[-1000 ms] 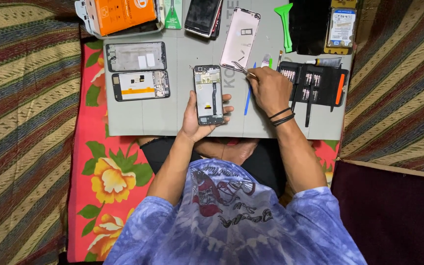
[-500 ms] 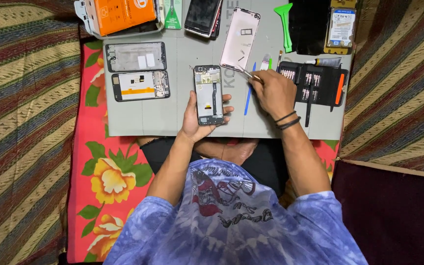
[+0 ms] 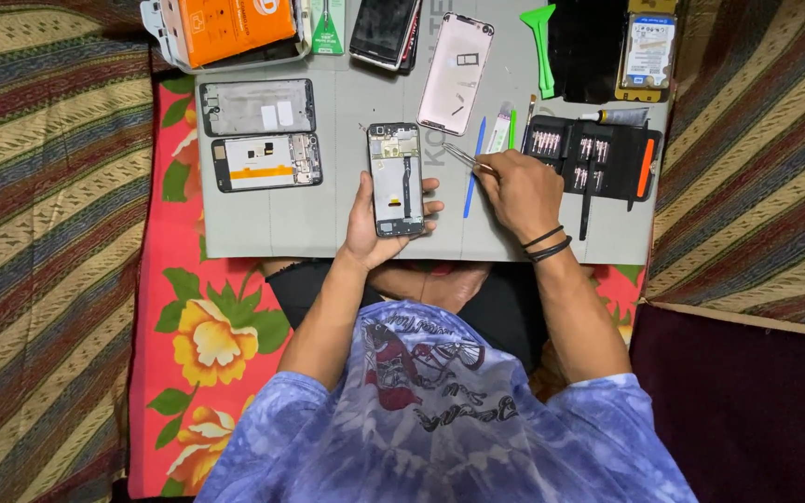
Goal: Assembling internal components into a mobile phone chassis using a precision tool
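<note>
My left hand is wrapped around an opened phone, fingers curled up its right edge and thumb on the left, holding it face-open just above the near part of the grey mat. Its insides show: a pale plate with a dark ribbon cable down the middle. My right hand sits just right of the phone, closed around thin metal tweezers whose tips point far-left toward the phone's upper right corner; I cannot tell whether they touch it. 2 dark bands circle that wrist.

Between my hands a blue pry stick lies on the mat. Right of my right hand is an open black tool case with rows of bits and an orange tool at its right end. On the left of the mat lie 2 phone parts side by side, the farther a frame, the nearer a back half with an orange strip. Along the far edge sit an orange box, a dark phone, a pink back cover, a green pry tool and another phone part at far right. The mat rests on a red flowered cloth, with striped fabric to either side.
</note>
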